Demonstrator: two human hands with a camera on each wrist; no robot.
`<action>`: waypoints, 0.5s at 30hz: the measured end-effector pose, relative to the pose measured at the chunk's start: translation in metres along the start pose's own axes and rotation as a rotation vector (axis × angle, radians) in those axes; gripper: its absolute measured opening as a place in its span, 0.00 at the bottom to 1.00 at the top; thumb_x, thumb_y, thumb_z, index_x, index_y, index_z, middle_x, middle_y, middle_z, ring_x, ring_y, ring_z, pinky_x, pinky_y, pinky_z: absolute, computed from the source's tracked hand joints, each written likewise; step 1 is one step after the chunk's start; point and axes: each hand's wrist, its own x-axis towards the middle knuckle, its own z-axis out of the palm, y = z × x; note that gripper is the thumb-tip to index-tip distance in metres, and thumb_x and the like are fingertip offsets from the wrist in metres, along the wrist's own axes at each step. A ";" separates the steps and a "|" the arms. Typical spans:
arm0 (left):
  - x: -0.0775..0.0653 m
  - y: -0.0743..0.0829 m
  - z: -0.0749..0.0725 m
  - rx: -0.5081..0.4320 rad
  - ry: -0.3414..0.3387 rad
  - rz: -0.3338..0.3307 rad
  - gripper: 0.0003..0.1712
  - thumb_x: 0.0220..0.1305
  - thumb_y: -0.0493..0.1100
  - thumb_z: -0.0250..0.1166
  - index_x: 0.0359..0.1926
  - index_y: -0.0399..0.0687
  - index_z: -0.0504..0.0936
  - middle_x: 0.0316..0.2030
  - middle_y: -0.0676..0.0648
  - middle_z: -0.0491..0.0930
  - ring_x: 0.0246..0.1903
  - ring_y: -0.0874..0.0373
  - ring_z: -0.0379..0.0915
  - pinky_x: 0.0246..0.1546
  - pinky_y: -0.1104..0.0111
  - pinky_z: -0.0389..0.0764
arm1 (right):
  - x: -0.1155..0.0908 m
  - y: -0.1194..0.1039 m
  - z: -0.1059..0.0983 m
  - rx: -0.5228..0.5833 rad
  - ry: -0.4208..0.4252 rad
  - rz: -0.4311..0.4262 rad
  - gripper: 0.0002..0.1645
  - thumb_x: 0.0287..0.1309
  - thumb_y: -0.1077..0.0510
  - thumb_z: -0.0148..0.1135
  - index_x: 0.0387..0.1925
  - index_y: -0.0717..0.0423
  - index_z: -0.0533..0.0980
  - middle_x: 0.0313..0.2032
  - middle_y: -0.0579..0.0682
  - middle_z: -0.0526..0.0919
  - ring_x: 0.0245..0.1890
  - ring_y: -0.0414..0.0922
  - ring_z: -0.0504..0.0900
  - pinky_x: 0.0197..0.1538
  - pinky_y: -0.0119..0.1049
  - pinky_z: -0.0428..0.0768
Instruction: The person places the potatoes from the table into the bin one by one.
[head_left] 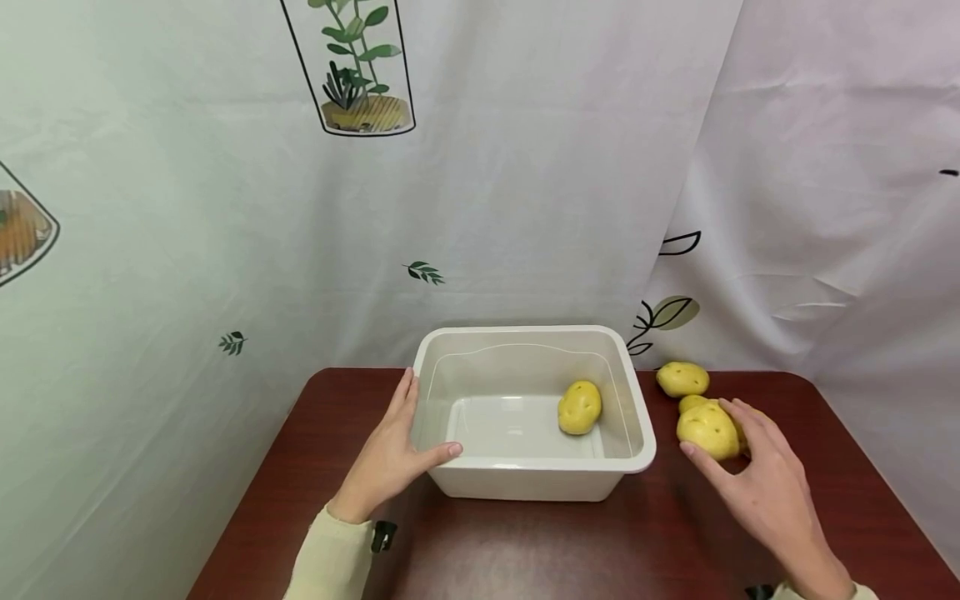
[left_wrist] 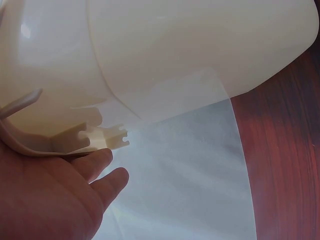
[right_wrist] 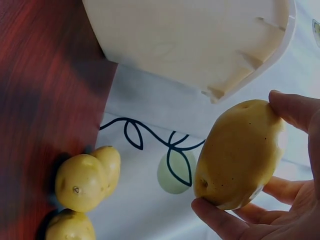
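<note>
A white plastic tub [head_left: 525, 479] stands in the middle of the dark red table, with one yellow potato [head_left: 579, 407] lying inside at its right. My left hand [head_left: 405, 433] rests flat against the tub's left wall, thumb along the front rim; in the left wrist view its fingers [left_wrist: 107, 177] lie straight under the rim of the tub [left_wrist: 190, 50]. To the right of the tub, my right hand [head_left: 731, 450] grips a second potato [head_left: 701, 425] between thumb and fingers [right_wrist: 295, 107]. That potato [right_wrist: 237, 155] is off the table, beside the tub's wall [right_wrist: 200, 45].
More potatoes lie at the table's back right: one [head_left: 682, 378] by itself and another [head_left: 692, 402] partly behind the held one; a cluster [right_wrist: 82, 182] appears in the right wrist view. A printed curtain [head_left: 525, 208] hangs close behind. The table [head_left: 525, 542] ends left and right.
</note>
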 end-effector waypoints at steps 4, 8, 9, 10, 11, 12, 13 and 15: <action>0.000 0.000 0.000 -0.002 0.001 0.000 0.70 0.52 0.73 0.70 0.79 0.40 0.44 0.80 0.55 0.33 0.76 0.50 0.47 0.68 0.47 0.61 | 0.001 -0.003 -0.001 0.005 -0.004 0.003 0.42 0.49 0.50 0.78 0.64 0.61 0.73 0.63 0.65 0.73 0.59 0.65 0.71 0.50 0.60 0.66; 0.000 0.000 0.000 0.004 0.002 0.000 0.70 0.52 0.73 0.70 0.79 0.40 0.44 0.80 0.55 0.34 0.76 0.50 0.47 0.68 0.47 0.61 | 0.002 -0.006 -0.001 0.004 -0.006 0.003 0.43 0.49 0.50 0.79 0.64 0.61 0.73 0.63 0.65 0.72 0.59 0.65 0.71 0.49 0.61 0.66; 0.000 0.000 0.000 0.005 0.002 0.000 0.70 0.52 0.73 0.70 0.79 0.40 0.44 0.80 0.55 0.34 0.76 0.49 0.47 0.68 0.47 0.61 | 0.002 -0.006 -0.001 0.004 -0.006 0.002 0.43 0.49 0.50 0.79 0.64 0.61 0.73 0.63 0.65 0.72 0.59 0.65 0.71 0.49 0.61 0.67; 0.000 0.000 0.000 0.004 0.002 -0.001 0.70 0.52 0.73 0.70 0.79 0.40 0.44 0.80 0.55 0.34 0.76 0.50 0.47 0.68 0.47 0.61 | 0.002 -0.006 -0.001 0.003 -0.007 0.002 0.43 0.49 0.50 0.79 0.64 0.61 0.73 0.63 0.65 0.72 0.59 0.65 0.71 0.49 0.61 0.67; 0.000 0.000 0.000 0.005 0.001 -0.003 0.71 0.52 0.74 0.69 0.79 0.40 0.44 0.80 0.55 0.34 0.76 0.50 0.48 0.68 0.47 0.62 | 0.002 -0.007 -0.001 0.003 -0.007 0.001 0.43 0.49 0.49 0.79 0.64 0.61 0.73 0.63 0.65 0.72 0.58 0.65 0.71 0.49 0.62 0.66; 0.000 0.000 0.000 0.004 0.002 -0.004 0.71 0.52 0.74 0.69 0.79 0.40 0.44 0.80 0.55 0.34 0.76 0.50 0.48 0.68 0.47 0.62 | 0.002 -0.007 -0.001 0.004 -0.007 0.001 0.43 0.49 0.49 0.79 0.64 0.61 0.73 0.63 0.65 0.72 0.58 0.65 0.71 0.49 0.62 0.66; 0.000 0.000 0.000 0.004 0.001 -0.004 0.71 0.51 0.75 0.69 0.79 0.40 0.44 0.80 0.55 0.34 0.76 0.50 0.48 0.68 0.47 0.62 | 0.003 -0.007 -0.001 0.004 -0.006 0.000 0.43 0.49 0.50 0.79 0.65 0.61 0.73 0.63 0.65 0.72 0.58 0.65 0.71 0.49 0.62 0.66; 0.000 0.000 0.000 0.005 0.001 -0.004 0.71 0.51 0.75 0.68 0.79 0.40 0.44 0.80 0.55 0.34 0.76 0.50 0.48 0.68 0.47 0.62 | 0.003 -0.009 -0.001 0.006 -0.002 -0.001 0.43 0.49 0.50 0.79 0.65 0.61 0.73 0.63 0.65 0.72 0.59 0.65 0.72 0.49 0.61 0.67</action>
